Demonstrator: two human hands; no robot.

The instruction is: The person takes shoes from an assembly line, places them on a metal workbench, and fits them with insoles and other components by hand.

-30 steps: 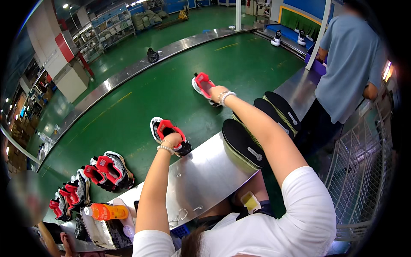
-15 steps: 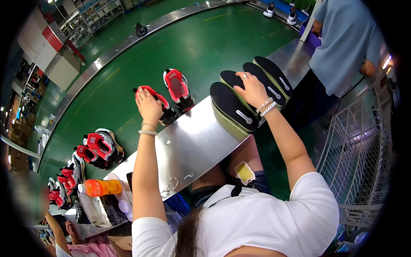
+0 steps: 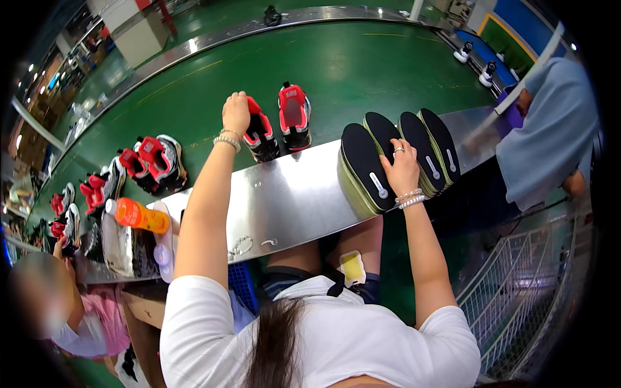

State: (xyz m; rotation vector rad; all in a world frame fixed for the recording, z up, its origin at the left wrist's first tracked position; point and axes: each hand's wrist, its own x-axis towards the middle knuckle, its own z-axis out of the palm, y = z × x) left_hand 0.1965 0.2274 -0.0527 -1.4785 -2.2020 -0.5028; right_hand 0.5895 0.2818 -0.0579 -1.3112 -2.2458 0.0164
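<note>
My left hand point(image 3: 235, 113) grips the heel of a red and black sneaker point(image 3: 261, 137) on the green conveyor belt point(image 3: 362, 71). Its partner sneaker point(image 3: 294, 116) stands just to the right. My right hand point(image 3: 401, 169) rests with fingers curled on the stacks of black insoles point(image 3: 362, 165), between the first and second stack. Several such stacks point(image 3: 427, 145) lean in a row on the steel counter point(image 3: 291, 194).
More red and black sneakers point(image 3: 155, 161) sit on the belt to the left. An orange bottle point(image 3: 137, 215) lies on the counter's left end. A person in blue point(image 3: 550, 129) stands at right; a person in pink point(image 3: 58, 317) at lower left. A wire basket point(image 3: 517, 291) is at lower right.
The sneaker pair has travelled left along the belt with my left hand holding one. My right hand moved from a sneaker to the insole stacks and stays there.
</note>
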